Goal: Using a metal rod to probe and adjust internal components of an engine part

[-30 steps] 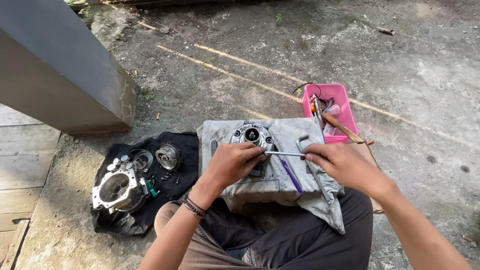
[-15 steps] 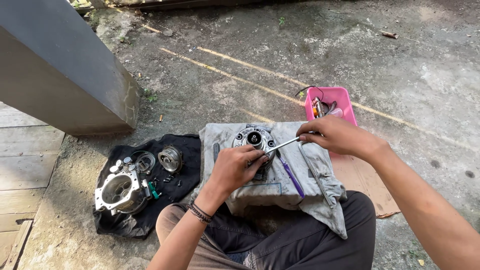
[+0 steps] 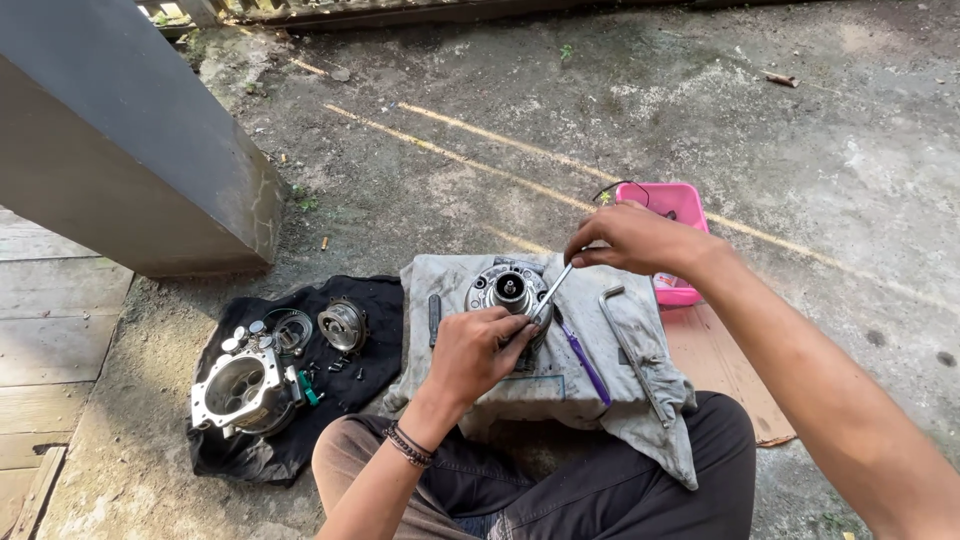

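Note:
A round metal engine part [image 3: 508, 291] sits on a grey cloth [image 3: 620, 400] over my lap. My left hand [image 3: 475, 350] rests against its near side and steadies it. Gripped in my right hand [image 3: 630, 240] is a thin silver tool [image 3: 552, 290], held by the upper end, slanting down so its tip meets the part's right edge. A purple-handled screwdriver [image 3: 585, 362] and a bent metal wrench [image 3: 630, 345] lie on the cloth to the right. A dark tool [image 3: 434, 318] lies on the cloth's left side.
A black cloth [image 3: 290, 440] at the left carries a metal housing [image 3: 240, 390], two round parts [image 3: 342, 325] and small screws. A pink tray [image 3: 672, 205] stands behind my right hand, brown cardboard [image 3: 725, 370] beneath. A grey pillar [image 3: 120, 150] rises at far left on rough concrete.
My right hand has risen and moved back toward the pink tray, tilting the silver tool from nearly level to steeply slanted. My left hand has stayed on the part.

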